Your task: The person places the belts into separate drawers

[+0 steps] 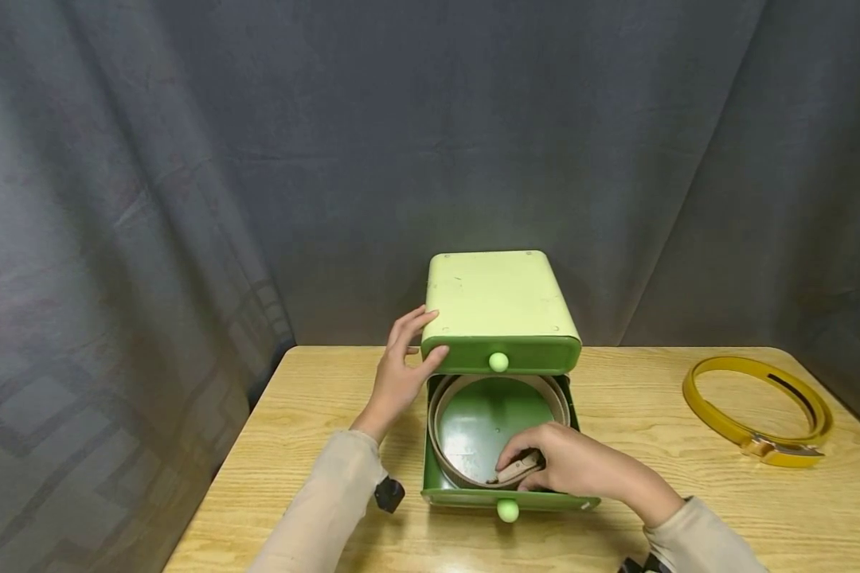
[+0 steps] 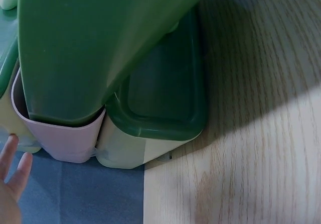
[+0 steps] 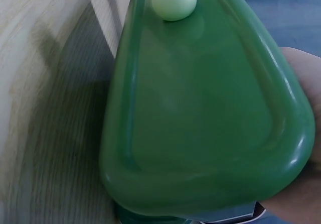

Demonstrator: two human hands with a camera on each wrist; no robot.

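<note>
A small two-drawer box (image 1: 498, 294) with a pale green top stands on the table. Its lower drawer (image 1: 466, 500) is pulled out, while the upper drawer (image 1: 459, 356) is closed. Inside the lower drawer lies a coiled beige belt (image 1: 517, 468) following the walls. My right hand (image 1: 576, 461) reaches over the drawer's front and pinches the belt near its end; the thumb is partly hidden. With fingers spread, my left hand (image 1: 396, 380) rests against the box's upper left side. In the right wrist view the green drawer front (image 3: 195, 108) covers most of the right hand (image 3: 306, 83).
A coiled yellow belt (image 1: 709, 410) with a gold buckle lies on the wooden table (image 1: 638, 398) to the right. Behind the table hangs a dark grey curtain (image 1: 430, 143). Round pale knobs stick out from both drawers, the lower knob (image 1: 507, 510) nearest the front.
</note>
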